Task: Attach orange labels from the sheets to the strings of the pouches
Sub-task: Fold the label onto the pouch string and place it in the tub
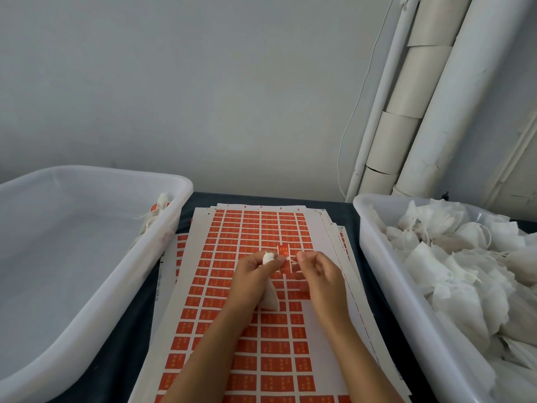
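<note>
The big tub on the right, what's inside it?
The right tub holds a heap of white pouches with strings, none showing orange labels. The heap covers the tub's bottom, so anything underneath stays hidden.

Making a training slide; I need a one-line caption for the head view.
Left hand holds a white pouch while right hand pinches its string at an orange label.

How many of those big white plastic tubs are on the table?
2. One tub sits left of the label sheets, nearly bare; the other tub sits on the right, heaped with white pouches.
</note>
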`<state>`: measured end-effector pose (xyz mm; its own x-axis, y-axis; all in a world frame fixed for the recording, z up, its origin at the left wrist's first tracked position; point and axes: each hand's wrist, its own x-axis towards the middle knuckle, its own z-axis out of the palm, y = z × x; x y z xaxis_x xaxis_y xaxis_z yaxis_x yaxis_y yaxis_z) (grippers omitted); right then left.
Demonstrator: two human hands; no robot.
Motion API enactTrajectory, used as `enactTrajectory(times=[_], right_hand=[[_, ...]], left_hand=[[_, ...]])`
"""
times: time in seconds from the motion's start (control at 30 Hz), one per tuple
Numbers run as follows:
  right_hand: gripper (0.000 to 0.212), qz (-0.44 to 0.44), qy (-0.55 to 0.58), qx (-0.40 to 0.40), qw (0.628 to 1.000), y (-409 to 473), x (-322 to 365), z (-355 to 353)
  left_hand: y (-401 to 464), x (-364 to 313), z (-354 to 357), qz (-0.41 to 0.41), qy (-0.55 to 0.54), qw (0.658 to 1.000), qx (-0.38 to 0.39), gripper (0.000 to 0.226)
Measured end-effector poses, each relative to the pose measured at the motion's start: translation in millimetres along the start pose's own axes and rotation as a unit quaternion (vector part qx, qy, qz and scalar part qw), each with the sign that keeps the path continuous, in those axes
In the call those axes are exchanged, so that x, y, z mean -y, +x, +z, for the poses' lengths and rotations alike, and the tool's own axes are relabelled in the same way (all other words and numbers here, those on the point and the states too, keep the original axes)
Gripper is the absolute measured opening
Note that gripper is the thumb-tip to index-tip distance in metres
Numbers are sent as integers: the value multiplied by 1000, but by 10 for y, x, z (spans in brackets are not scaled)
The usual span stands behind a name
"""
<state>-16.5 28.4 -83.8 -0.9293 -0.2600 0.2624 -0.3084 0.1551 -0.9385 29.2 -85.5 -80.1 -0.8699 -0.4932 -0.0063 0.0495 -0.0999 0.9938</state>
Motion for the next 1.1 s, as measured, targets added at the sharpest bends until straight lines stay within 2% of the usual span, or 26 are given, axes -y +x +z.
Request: enactTrajectory(times=[0.17, 0.37, 0.67, 0.87, 0.97, 1.1], right_hand=[[12, -35, -68, 39, 996, 12, -40, 26], [13, -82, -93, 6, 992, 23, -37, -17], [12, -105, -124, -2, 987, 17, -38, -18], [7, -55, -102, 1, 993, 10, -50, -20], [5, -32, -48, 5, 998, 18, -11, -23], [4, -32, -39, 13, 999, 21, 3, 7]], left_hand=[[-12, -9, -1, 6, 21, 1000, 4, 23], [-6, 32, 19, 45, 77, 996, 3, 20], [-9, 38, 30, 31, 92, 995, -20, 21], [4, 35, 34, 5, 76, 996, -42, 19], [8, 36, 28, 7, 84, 996, -27, 20], [10, 45, 23, 27, 101, 994, -12, 24]])
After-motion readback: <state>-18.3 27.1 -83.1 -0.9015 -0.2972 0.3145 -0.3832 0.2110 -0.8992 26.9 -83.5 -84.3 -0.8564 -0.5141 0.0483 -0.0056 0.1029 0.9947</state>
